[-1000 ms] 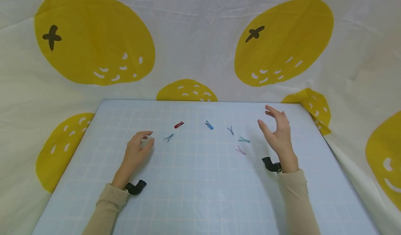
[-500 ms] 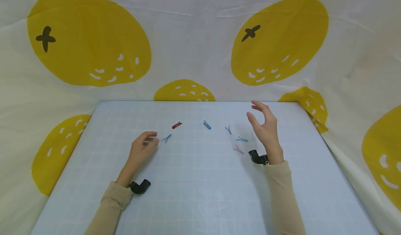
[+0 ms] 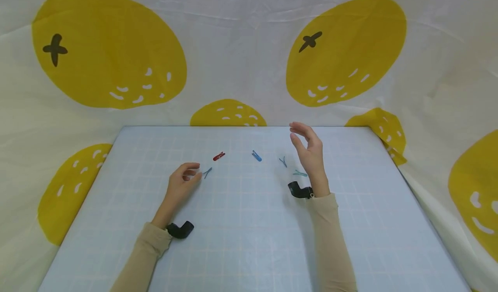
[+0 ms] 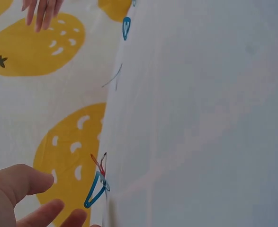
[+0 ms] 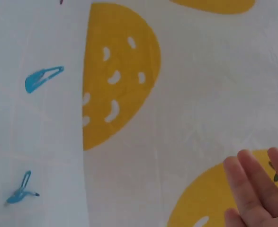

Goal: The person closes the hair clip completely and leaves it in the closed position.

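Note:
Just left of a dark blue snap hair clip [image 3: 208,171], my left hand [image 3: 183,183] hovers with loosely bent fingers and holds nothing. In the left wrist view this clip [image 4: 92,188] stands spread apart beyond the fingertips. My right hand [image 3: 310,153] is raised over the right side of the table, its fingers relaxed and holding nothing. Beside its wrist lie a teal hair clip [image 3: 299,173] and a small blue clip [image 3: 283,162]. Farther left are a bright blue hair clip [image 3: 256,155] and a red one [image 3: 219,156]. The right wrist view shows the bright blue clip [image 5: 33,81] lying flat.
The clips lie on a pale checked tabletop [image 3: 241,240]. Behind its far edge hangs a white cloth [image 3: 237,45] printed with big yellow fruits. A black camera mount [image 3: 180,230] sits at the left wrist, and another black mount [image 3: 299,190] at the right.
My left hand has moved right, closer to the dark blue clip. My right hand has swung left across the table, and the pink clip seen earlier is now hidden behind the right wrist.

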`<state>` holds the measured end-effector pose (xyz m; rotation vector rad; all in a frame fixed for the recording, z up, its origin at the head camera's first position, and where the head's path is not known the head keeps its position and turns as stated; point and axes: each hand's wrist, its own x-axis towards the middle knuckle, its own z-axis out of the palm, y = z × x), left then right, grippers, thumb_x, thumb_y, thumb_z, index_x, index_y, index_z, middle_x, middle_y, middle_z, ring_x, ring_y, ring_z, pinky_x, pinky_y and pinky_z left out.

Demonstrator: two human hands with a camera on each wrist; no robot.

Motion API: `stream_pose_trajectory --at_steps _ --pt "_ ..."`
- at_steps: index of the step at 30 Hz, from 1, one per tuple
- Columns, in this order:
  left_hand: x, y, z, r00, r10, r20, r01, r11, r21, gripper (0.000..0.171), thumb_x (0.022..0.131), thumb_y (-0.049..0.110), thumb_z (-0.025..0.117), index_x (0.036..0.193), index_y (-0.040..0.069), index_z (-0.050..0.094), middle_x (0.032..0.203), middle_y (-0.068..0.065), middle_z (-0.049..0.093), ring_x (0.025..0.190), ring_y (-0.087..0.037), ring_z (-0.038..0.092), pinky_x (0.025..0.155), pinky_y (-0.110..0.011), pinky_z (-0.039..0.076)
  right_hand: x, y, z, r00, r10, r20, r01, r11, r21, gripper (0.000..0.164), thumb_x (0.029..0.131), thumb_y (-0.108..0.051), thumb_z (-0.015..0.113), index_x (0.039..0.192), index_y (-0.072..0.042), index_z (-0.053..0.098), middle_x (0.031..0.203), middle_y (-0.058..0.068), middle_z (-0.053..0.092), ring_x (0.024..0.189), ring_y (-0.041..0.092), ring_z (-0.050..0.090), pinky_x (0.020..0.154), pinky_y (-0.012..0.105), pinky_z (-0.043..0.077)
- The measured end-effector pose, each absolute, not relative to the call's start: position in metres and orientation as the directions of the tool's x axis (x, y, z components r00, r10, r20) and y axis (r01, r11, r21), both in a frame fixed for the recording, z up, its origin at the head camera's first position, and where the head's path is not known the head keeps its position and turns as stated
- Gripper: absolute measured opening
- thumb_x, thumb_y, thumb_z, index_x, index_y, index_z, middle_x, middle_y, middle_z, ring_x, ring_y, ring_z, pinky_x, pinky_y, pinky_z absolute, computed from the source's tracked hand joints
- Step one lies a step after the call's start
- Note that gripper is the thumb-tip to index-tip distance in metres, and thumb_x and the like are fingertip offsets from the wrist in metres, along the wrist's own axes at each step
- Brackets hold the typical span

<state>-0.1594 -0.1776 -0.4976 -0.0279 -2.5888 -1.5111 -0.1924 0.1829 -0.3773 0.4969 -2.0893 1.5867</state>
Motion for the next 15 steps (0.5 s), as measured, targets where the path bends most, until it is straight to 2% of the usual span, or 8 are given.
stream_pose_trajectory --at_steps 6,8,10,15 --pt "-0.162 -0.175 -0.500 -0.988 -0.064 0.143 0.093 0.498 0.862 0.032 0.092 0.014 0.070 0.122 0.006 0.064 0.118 -0.011 0.066 0.102 -0.025 0.058 0.081 -0.032 0.042 -0.198 0.165 -0.381 -0.842 -0.018 0.539 -0.530 0.203 -0.823 0.031 0.097 0.003 0.057 0.126 0.015 0.054 0.125 0.029 0.059 0.116 0.042 0.056 0.106 0.040 0.041" --pt "-0.163 -0.176 -0.503 -0.987 -0.067 0.143 0.092 0.493 0.865 0.031 0.091 0.014 0.071 0.121 0.007 0.065 0.117 -0.009 0.066 0.100 -0.024 0.058 0.080 -0.031 0.041 -0.200 0.158 -0.382 -0.847 -0.027 0.531 -0.526 0.188 -0.830 0.032 0.098 0.002 0.058 0.126 0.015 0.054 0.125 0.029 0.059 0.116 0.042 0.056 0.106 0.042 0.041" --pt "-0.164 -0.176 -0.504 -0.988 -0.064 0.138 0.090 0.484 0.871 0.032 0.091 0.013 0.072 0.121 0.007 0.065 0.116 -0.009 0.066 0.099 -0.023 0.057 0.081 -0.032 0.040 -0.201 0.151 -0.384 -0.850 -0.034 0.526 -0.524 0.171 -0.835 0.032 0.098 0.002 0.058 0.126 0.015 0.054 0.124 0.030 0.059 0.115 0.043 0.057 0.105 0.044 0.041" --pt "-0.163 -0.176 -0.508 -0.988 -0.045 0.149 0.109 0.486 0.867 0.035 0.089 0.014 0.074 0.121 0.005 0.064 0.115 -0.010 0.064 0.099 -0.023 0.054 0.082 -0.036 0.039 -0.203 0.135 -0.390 -0.875 -0.035 0.484 -0.483 0.137 -0.865 0.031 0.099 0.000 0.057 0.126 0.015 0.055 0.124 0.029 0.060 0.115 0.040 0.058 0.103 0.036 0.045"
